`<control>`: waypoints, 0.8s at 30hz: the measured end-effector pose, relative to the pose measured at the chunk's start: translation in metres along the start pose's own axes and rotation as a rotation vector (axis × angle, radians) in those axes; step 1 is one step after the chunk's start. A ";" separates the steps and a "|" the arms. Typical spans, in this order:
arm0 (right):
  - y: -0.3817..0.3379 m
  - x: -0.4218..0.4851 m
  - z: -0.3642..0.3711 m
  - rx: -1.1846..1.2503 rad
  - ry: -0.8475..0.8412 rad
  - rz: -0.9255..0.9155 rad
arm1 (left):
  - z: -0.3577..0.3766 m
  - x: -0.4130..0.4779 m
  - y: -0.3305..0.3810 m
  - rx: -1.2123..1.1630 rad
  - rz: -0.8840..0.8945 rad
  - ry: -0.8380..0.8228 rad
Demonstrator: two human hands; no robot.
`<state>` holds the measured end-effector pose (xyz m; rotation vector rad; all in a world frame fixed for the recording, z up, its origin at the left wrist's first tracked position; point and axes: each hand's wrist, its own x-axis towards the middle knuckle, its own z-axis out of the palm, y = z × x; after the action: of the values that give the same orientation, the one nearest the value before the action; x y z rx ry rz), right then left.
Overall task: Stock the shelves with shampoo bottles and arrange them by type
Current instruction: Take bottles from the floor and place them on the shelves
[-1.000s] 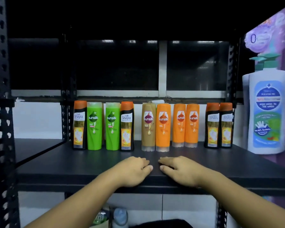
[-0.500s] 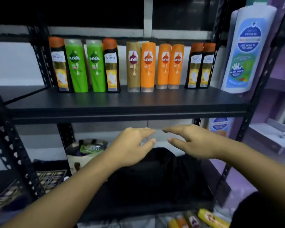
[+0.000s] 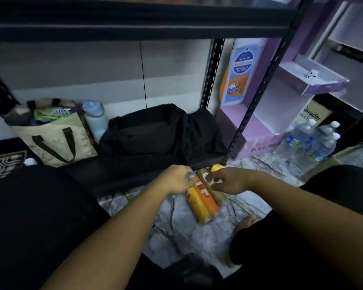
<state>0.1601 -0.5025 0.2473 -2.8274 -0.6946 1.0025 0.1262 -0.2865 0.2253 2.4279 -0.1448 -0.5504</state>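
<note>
Head view: two hands at the shampoo bottles on the floor.
The orange bottles (image 3: 203, 204) lay side by side on the marble floor (image 3: 176, 237), near the foot of the black rack (image 3: 258, 97). The left hand (image 3: 174, 181) was at their far end and the right hand (image 3: 228, 181) over a brown bottle (image 3: 217, 196) just to the right. Because of blur I cannot tell if either hand gripped.

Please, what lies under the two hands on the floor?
Orange shampoo bottles lie on the marble floor, with a brown bottle beside them. The left hand and right hand cover their upper ends; blur hides the exact count.
</note>
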 end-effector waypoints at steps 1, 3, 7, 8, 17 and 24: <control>0.005 0.009 0.011 0.035 -0.016 0.028 | 0.012 0.008 -0.005 -0.006 -0.025 -0.014; 0.015 0.028 0.030 0.101 -0.037 0.066 | 0.035 0.022 -0.017 -0.016 -0.076 -0.035; 0.030 0.072 0.056 0.161 -0.085 0.137 | 0.066 0.043 -0.042 -0.053 -0.158 -0.074; 0.033 0.083 0.063 0.182 -0.083 0.152 | 0.070 0.046 -0.046 -0.076 -0.177 -0.084; 0.061 0.174 0.121 0.410 -0.039 0.303 | 0.115 0.113 -0.094 -0.261 -0.364 -0.144; 0.070 0.213 0.155 0.417 0.029 0.316 | 0.154 0.150 -0.131 -0.345 -0.502 -0.245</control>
<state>0.2392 -0.4867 -0.0136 -2.6115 -0.0197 1.0006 0.1928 -0.3044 -0.0168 2.0450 0.4365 -1.0038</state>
